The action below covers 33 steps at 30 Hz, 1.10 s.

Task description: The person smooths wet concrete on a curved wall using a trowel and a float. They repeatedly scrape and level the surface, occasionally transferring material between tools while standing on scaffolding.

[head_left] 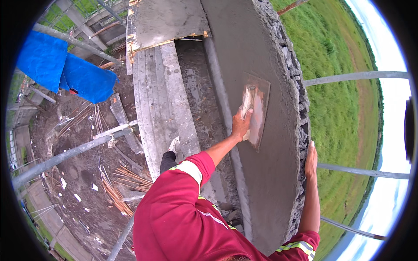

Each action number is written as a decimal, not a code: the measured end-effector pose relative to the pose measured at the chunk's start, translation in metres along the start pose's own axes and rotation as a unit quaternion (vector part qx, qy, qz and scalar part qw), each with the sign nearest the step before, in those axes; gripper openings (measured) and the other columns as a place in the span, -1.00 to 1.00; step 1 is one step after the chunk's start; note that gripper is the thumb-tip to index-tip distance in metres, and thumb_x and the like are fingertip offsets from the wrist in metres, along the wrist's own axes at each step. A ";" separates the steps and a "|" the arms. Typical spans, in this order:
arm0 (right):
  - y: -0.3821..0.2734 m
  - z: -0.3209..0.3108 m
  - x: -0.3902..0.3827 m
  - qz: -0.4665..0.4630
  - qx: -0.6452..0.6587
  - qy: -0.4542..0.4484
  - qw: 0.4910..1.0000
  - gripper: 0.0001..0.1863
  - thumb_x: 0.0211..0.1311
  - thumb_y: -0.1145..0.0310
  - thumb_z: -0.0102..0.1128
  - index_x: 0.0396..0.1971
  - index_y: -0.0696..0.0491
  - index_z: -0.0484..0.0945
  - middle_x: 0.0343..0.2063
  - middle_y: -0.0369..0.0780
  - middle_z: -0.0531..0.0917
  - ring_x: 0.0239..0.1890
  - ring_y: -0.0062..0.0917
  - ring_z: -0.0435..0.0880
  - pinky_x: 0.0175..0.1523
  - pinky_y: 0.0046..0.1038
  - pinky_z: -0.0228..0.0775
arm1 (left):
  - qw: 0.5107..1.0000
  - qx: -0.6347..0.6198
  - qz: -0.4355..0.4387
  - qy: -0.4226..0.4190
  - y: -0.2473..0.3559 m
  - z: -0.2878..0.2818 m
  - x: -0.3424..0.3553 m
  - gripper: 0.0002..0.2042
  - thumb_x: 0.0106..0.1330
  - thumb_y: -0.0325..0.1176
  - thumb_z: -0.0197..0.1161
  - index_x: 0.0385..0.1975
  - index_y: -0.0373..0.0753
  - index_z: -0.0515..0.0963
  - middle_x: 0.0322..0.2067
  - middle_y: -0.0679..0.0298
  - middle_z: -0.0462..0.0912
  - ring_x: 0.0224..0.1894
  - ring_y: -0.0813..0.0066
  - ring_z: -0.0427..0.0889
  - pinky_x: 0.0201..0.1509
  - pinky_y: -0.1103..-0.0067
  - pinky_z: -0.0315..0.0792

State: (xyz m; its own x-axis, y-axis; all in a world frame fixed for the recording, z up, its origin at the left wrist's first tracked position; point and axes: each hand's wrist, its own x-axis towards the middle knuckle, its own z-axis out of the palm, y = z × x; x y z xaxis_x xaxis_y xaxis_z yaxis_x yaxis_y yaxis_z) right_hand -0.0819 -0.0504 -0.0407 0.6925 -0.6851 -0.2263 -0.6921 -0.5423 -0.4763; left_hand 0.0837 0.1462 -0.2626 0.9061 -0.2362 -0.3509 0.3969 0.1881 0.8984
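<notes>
My left hand is wrapped round the wooden handle of a flat rectangular plastering float. The float's plate, smeared with mortar, lies against a wide band of wet grey mortar along the top of a wall. To the right, my right hand rests with fingers stretched out along the wall's rough, stony outer edge, and holds nothing that I can see.
Wooden planks run left of the wall beside a muddy gap, under a mortar-smeared board. Metal scaffold pipes cross on both sides. Far below left lie a blue tarp and loose sticks; grass spreads right.
</notes>
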 end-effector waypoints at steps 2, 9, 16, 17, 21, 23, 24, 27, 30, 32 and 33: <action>-0.001 0.001 0.000 -0.002 -0.007 0.003 1.000 -0.18 0.49 -0.19 -0.33 0.27 0.35 0.29 0.29 0.11 0.37 0.40 -0.17 0.27 0.45 -0.38 0.00 | 0.997 -0.057 -0.030 0.032 -0.027 -0.013 0.031 -0.55 0.40 0.00 0.17 -0.07 -0.34 0.51 -0.56 0.28 0.52 -0.66 0.51 0.48 -0.61 0.51 0.39; -0.016 -0.002 -0.004 -0.014 0.018 -0.028 0.999 -0.19 0.50 -0.17 -0.35 0.29 0.35 0.27 0.30 0.05 0.37 0.39 -0.26 0.26 0.47 -0.35 -0.06 | 0.977 -0.155 -0.122 0.083 -0.022 -0.047 0.187 -0.62 0.33 -0.09 0.29 -0.25 -0.35 0.45 -0.64 0.25 0.46 -0.74 0.46 0.42 -0.71 0.46 0.36; -0.019 0.001 -0.005 0.004 0.002 -0.008 1.000 -0.08 0.41 -0.31 -0.32 0.31 0.31 0.25 0.27 0.12 0.39 0.39 -0.12 0.28 0.45 -0.30 0.01 | 0.992 -0.126 0.003 -0.021 0.090 -0.030 0.187 -0.69 0.39 -0.09 0.22 -0.23 -0.26 0.48 -0.61 0.36 0.41 -0.69 0.54 0.38 -0.62 0.54 0.34; -0.019 0.001 -0.005 -0.001 -0.004 -0.001 1.000 -0.08 0.40 -0.32 -0.31 0.31 0.30 0.25 0.27 0.12 0.39 0.38 -0.12 0.28 0.45 -0.30 0.01 | 0.992 -0.124 0.013 -0.022 0.097 -0.024 0.169 -0.68 0.39 -0.09 0.23 -0.26 -0.27 0.47 -0.63 0.36 0.40 -0.70 0.54 0.38 -0.63 0.54 0.34; -0.020 0.001 -0.005 0.005 -0.003 -0.003 1.000 -0.03 0.35 -0.38 -0.31 0.32 0.28 0.26 0.27 0.11 0.40 0.38 -0.13 0.30 0.44 -0.29 0.04 | 0.993 -0.101 0.056 -0.035 0.098 0.004 0.077 -0.63 0.38 -0.06 0.23 -0.30 -0.32 0.44 -0.66 0.34 0.40 -0.71 0.54 0.39 -0.65 0.55 0.35; -0.020 0.001 -0.005 -0.006 -0.010 0.004 1.000 -0.01 0.33 -0.41 -0.32 0.31 0.28 0.26 0.27 0.10 0.40 0.38 -0.14 0.30 0.44 -0.29 0.04 | 0.994 -0.081 0.066 -0.036 0.089 0.016 0.023 -0.60 0.39 -0.04 0.22 -0.27 -0.35 0.45 -0.64 0.32 0.42 -0.69 0.55 0.40 -0.63 0.54 0.36; -0.020 0.002 -0.005 -0.007 -0.010 0.008 1.000 0.00 0.32 -0.42 -0.32 0.31 0.28 0.27 0.27 0.10 0.40 0.38 -0.14 0.30 0.44 -0.30 0.03 | 0.994 -0.071 0.070 -0.035 0.083 0.022 -0.003 -0.59 0.39 -0.03 0.21 -0.25 -0.37 0.46 -0.62 0.29 0.43 -0.68 0.55 0.41 -0.62 0.53 0.35; -0.020 0.003 -0.005 -0.014 -0.013 0.027 0.999 -0.01 0.30 -0.45 -0.31 0.30 0.22 0.32 0.27 0.07 0.41 0.36 -0.15 0.32 0.44 -0.32 0.03 | 0.996 -0.010 0.046 -0.074 0.058 0.035 -0.080 -0.54 0.42 -0.04 0.17 -0.09 -0.44 0.47 -0.40 0.09 0.61 -0.42 0.33 0.59 -0.33 0.40 0.46; -0.018 0.002 -0.004 -0.029 -0.006 0.022 0.999 -0.04 0.30 -0.44 -0.31 0.30 0.16 0.34 0.27 0.04 0.42 0.36 -0.15 0.33 0.43 -0.32 0.04 | 0.992 0.007 0.030 -0.124 0.021 0.045 -0.150 -0.52 0.45 -0.08 0.13 0.10 -0.42 0.42 -0.12 -0.09 0.65 -0.07 0.04 0.63 0.01 0.33 0.44; -0.017 0.002 -0.004 -0.028 -0.005 0.015 0.999 -0.04 0.29 -0.45 -0.33 0.31 0.12 0.34 0.27 0.01 0.43 0.36 -0.15 0.33 0.42 -0.29 0.05 | 0.988 0.033 0.042 -0.143 -0.009 0.049 -0.194 -0.49 0.45 -0.10 0.13 0.22 -0.36 0.33 0.00 -0.13 0.58 0.03 -0.02 0.60 0.07 0.34 0.44; -0.016 0.002 -0.003 -0.027 -0.006 0.014 1.000 -0.04 0.29 -0.46 -0.34 0.31 0.11 0.34 0.27 0.02 0.43 0.36 -0.15 0.33 0.42 -0.29 0.05 | 0.988 0.027 0.028 -0.153 -0.025 0.050 -0.215 -0.47 0.45 -0.11 0.13 0.27 -0.33 0.27 0.05 -0.14 0.55 0.07 -0.04 0.58 0.10 0.32 0.43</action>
State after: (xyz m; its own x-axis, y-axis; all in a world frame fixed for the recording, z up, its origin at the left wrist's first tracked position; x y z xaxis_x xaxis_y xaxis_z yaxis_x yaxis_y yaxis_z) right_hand -0.0723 -0.0385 -0.0336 0.7237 -0.6670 -0.1770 -0.6560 -0.5853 -0.4766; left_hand -0.1287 0.1446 -0.1964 0.8368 -0.5051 -0.2114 0.3319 0.1607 0.9295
